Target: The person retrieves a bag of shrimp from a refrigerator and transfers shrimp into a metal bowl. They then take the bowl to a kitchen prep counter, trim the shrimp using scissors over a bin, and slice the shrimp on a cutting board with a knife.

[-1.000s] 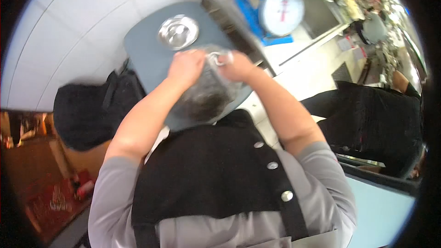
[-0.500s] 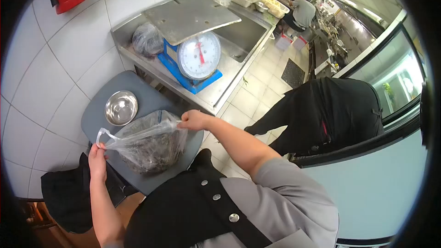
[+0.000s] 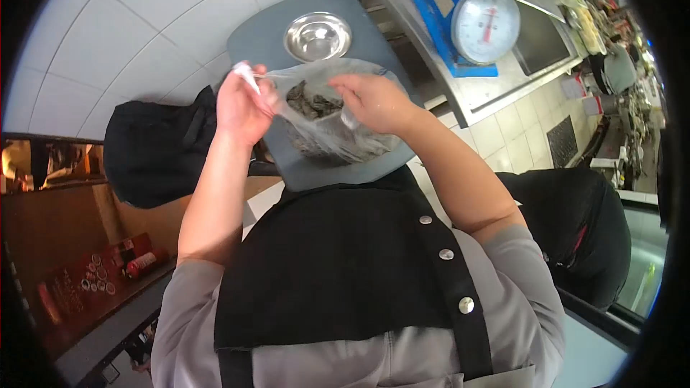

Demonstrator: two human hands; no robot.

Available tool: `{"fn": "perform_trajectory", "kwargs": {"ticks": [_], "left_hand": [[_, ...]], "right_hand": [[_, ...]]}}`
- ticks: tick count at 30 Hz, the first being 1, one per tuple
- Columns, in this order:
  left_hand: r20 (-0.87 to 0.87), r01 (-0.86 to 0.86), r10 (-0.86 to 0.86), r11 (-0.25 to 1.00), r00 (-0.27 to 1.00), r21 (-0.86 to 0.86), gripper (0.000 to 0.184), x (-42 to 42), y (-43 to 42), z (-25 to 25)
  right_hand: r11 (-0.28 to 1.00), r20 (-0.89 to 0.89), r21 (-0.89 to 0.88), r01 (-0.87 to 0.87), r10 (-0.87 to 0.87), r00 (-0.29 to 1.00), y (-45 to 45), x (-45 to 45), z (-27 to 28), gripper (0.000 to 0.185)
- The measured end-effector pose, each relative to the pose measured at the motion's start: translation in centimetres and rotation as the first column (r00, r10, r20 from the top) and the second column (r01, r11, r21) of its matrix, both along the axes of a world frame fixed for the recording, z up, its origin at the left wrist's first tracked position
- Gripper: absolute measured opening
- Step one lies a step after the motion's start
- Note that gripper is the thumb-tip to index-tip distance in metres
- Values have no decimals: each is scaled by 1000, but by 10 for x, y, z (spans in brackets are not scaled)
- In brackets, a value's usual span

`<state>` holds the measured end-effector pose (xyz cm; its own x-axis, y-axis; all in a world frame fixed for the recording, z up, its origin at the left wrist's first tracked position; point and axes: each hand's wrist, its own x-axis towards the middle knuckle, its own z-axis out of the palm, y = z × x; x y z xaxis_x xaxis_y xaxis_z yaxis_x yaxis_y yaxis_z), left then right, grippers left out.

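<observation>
A clear plastic bag (image 3: 338, 142) holding dark, crumpled pieces (image 3: 313, 103) rests on a grey chair seat (image 3: 287, 165), its mouth spread apart. My left hand (image 3: 248, 104) is closed on the bag's left edge, with the white handle part bunched at its fingers. At the bag's right side, my right hand (image 3: 372, 103) has its fingers pressed together on the rim, over the opening. Beyond the bag stands a shiny metal bowl (image 3: 317, 37) on the same seat.
A blue scale (image 3: 485, 27) stands on the steel sink counter (image 3: 467, 100) at the upper right. A black cloth-covered object (image 3: 159, 151) is left of the seat. Another person in black (image 3: 575, 230) bends at the right; a further person (image 3: 619, 70) is far back.
The bag's mouth, gathered and stretched between my hands before, now stands open with the dark contents showing. My hands are closer together, and the view has shifted.
</observation>
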<state>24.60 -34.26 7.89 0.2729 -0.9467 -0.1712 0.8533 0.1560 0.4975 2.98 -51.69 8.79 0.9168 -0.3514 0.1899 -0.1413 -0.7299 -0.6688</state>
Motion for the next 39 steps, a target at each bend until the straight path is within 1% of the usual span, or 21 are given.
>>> {"fn": "perform_trajectory", "kwargs": {"ticks": [1, 3, 6, 9, 10, 12, 13, 14, 16, 18, 19, 20, 22, 25, 28, 29, 32, 33, 36, 37, 39], "left_hand": [[14, -32, 30, 990, 999, 139, 35, 1, 3, 1], [92, -79, 63, 980, 994, 180, 36, 3, 20, 5], [186, -231, 173, 904, 967, 361, 37, -2, 38, 11], [239, -254, 158, 854, 958, 453, 36, 1, 56, 2], [427, -359, 135, 788, 894, 500, 36, -3, 55, -2], [743, -573, 11, 645, 669, 505, 36, -16, 44, -6], [906, -682, -108, 623, 410, 383, 34, -19, 40, -10], [956, -776, -205, 629, -212, -38, 34, -24, 38, -8], [932, -651, 32, 707, -361, -277, 24, -49, 21, 34], [992, -355, 115, 931, 55, -88, 16, -70, 6, 47], [989, -140, -84, 985, 120, 101, 18, -78, 0, 58], [979, -48, -205, 978, 11, 205, 19, -79, -13, 45], [776, -101, -491, 863, -395, 494, 32, -78, -26, 26], [328, -365, -710, 634, -623, 682, 74, -70, -20, 7], [174, -467, -709, 608, -684, 642, 114, -59, -10, 16], [96, -521, -754, 534, -650, 666, 129, -52, -17, 25], [87, -658, -762, 606, -642, 447, 127, -27, -28, 27], [137, -657, -765, 618, -630, 432, 117, -25, -31, 32], [415, -553, -547, 825, -727, 117, 99, -23, -33, 17], [472, -563, -566, 810, -676, 164, 85, -27, -36, 15], [410, -612, -642, 759, -648, 221, 77, -22, -40, -1]], "right_hand": [[999, -150, -33, -21, 15, 989, 3, 2, -4, 23], [988, -442, -117, -103, 41, 896, 9, -4, -9, 27], [934, -807, -192, -303, 25, 590, 5, -26, -3, 40], [940, -669, -296, -169, -77, 740, -4, -55, -11, 63], [928, -663, -337, -160, -114, 740, -3, -55, -10, 68], [897, -640, -422, -131, -193, 744, -2, -54, -3, 80], [892, -626, -436, -124, -201, 754, -5, -52, -7, 88], [892, -578, -440, -107, -190, 794, -5, -50, -9, 84], [891, -474, -449, -72, -169, 864, -6, -49, -12, 74], [906, -528, -404, -125, -119, 841, -13, -44, -20, 63], [913, -554, -379, -152, -92, 828, -14, -42, -21, 58], [913, -633, -353, -203, -74, 771, -14, -42, -19, 53], [912, -770, -288, -293, -38, 638, -14, -40, -4, 42], [884, -867, -276, -379, -58, 495, -24, -60, -5, 41], [889, -766, -355, -290, -99, 635, -33, -73, 8, 42], [882, -685, -431, -191, -182, 705, -35, -68, 10, 36], [868, -187, -477, 136, -251, 950, -40, -39, 14, 25], [919, -100, -377, 113, -162, 982, -40, -29, 15, 17], [986, -225, 29, -162, 164, 960, -27, -1, -6, 18], [984, -269, 0, -180, 174, 947, -24, 7, -18, 21], [973, -358, -55, -225, 191, 914, -22, 22, -45, 26]]}}
